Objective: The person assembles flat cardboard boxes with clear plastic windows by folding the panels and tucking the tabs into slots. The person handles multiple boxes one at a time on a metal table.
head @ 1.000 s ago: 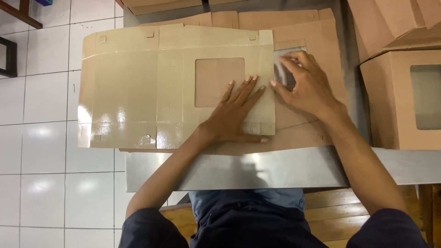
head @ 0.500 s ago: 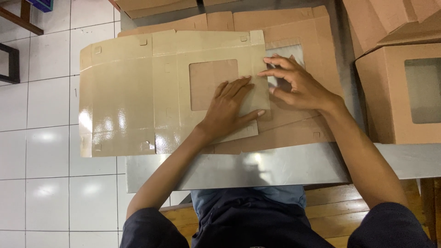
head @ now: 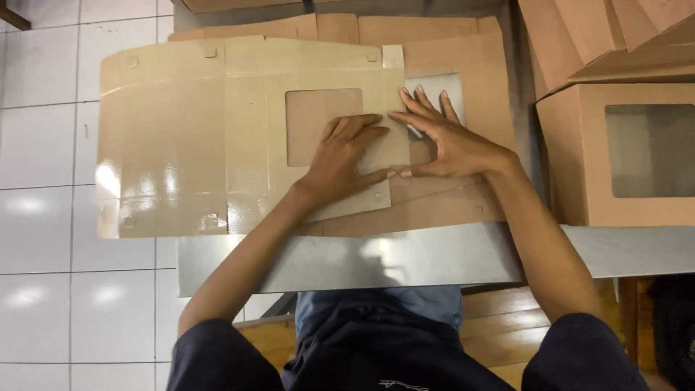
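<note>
A flat, unfolded glossy cardboard box blank (head: 181,137) with a square window cut-out lies on top of a stack of brown cardboard blanks (head: 463,51). My left hand (head: 344,159) presses flat on the top blank just right of the window, fingers together and pointing up. My right hand (head: 441,137) lies palm down at the blank's right edge, fingers spread, its fingertips meeting the left hand's. Neither hand grips anything.
The stack rests on a metal table (head: 405,257) whose front edge runs above my lap. An assembled brown box with a clear window (head: 637,152) stands at the right, more folded cardboard (head: 601,36) behind it. White floor tiles (head: 51,217) lie to the left.
My right hand has slid down and left from the blank's upper right corner to its right edge. The left hand stays pressed on the blank. The view has shifted slightly.
</note>
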